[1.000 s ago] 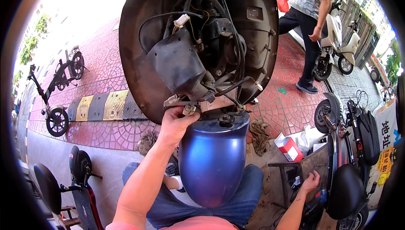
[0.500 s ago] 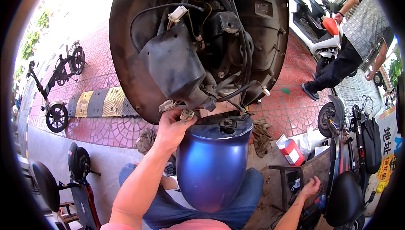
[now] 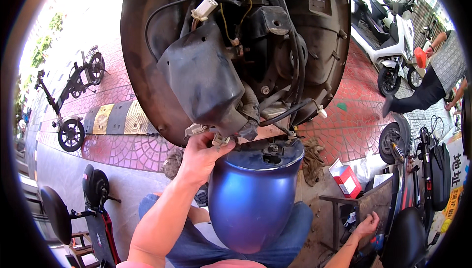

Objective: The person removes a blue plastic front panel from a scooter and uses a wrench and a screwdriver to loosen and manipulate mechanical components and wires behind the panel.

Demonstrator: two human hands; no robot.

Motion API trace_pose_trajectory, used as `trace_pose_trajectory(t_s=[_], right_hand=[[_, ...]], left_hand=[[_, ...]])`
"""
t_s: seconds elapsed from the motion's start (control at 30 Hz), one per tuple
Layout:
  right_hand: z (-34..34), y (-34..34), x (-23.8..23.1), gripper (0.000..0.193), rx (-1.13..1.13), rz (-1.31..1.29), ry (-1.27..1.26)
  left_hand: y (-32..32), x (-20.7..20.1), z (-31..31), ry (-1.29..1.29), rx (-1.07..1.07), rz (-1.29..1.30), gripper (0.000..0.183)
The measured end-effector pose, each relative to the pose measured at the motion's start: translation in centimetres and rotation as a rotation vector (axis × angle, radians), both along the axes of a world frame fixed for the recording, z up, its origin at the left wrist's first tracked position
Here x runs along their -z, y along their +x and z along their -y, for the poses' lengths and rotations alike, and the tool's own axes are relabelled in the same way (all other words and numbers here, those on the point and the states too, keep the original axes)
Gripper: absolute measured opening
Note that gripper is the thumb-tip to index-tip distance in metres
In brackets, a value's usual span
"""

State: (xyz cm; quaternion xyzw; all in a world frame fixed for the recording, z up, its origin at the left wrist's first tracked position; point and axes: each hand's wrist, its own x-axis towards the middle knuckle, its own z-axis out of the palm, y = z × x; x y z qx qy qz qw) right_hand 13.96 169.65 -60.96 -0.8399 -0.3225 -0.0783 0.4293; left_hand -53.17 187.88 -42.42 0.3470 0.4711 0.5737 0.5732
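1. Red paving [image 3: 123, 154] — a black bike [image 3: 76, 91] and a yellow-and-black speed bump [image 3: 117, 118] on it.
2. Grey concrete [image 3: 64, 167] — crumpled brown rag [image 3: 173, 163] at its edge, beside the paving.

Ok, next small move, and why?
Probably bring the right hand up to steady the pale wire connector: only the left hand pinches it, while the right is well away, by the low wooden-topped stand.

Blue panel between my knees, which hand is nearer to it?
Left. The left hand is close to the blue panel, at its upper left; the right hand is off to its right.
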Motion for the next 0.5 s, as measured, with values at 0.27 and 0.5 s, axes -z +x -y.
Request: trace_pose_trajectory(t_s=[0.27,0.5], right_hand=[[0.7,1.1,0.7,0.026,-0.039,0.004,0.013],[1.1,4.1,2.4,0.029,-0.079,0.033,0.055]], left_hand=[[-0.2,0.8,-0.1,-0.007,0.020,0.158,0.028],[-1.1,2.4,0.5,0.009,0.056,0.154,0.032]])
